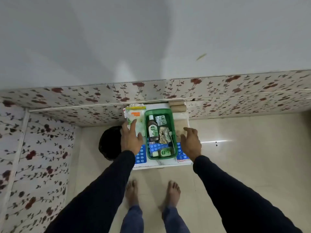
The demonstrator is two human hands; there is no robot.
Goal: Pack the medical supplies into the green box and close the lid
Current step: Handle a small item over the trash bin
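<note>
The open green box stands on a small white table. Inside it lie a brown antiseptic bottle, silver pill strips, a blue blister sheet and a small green bottle. A white packet in a clear bag lies to the left of the box. My left hand hovers over that packet with fingers spread. To the right of the box, my right hand is open and holds nothing. No lid is visible.
Blue blister sheets lie on the table at both sides of the box. Cardboard rolls sit behind it against the floral wall panel. A black bin stands left of the table. Bare feet are on the tiled floor.
</note>
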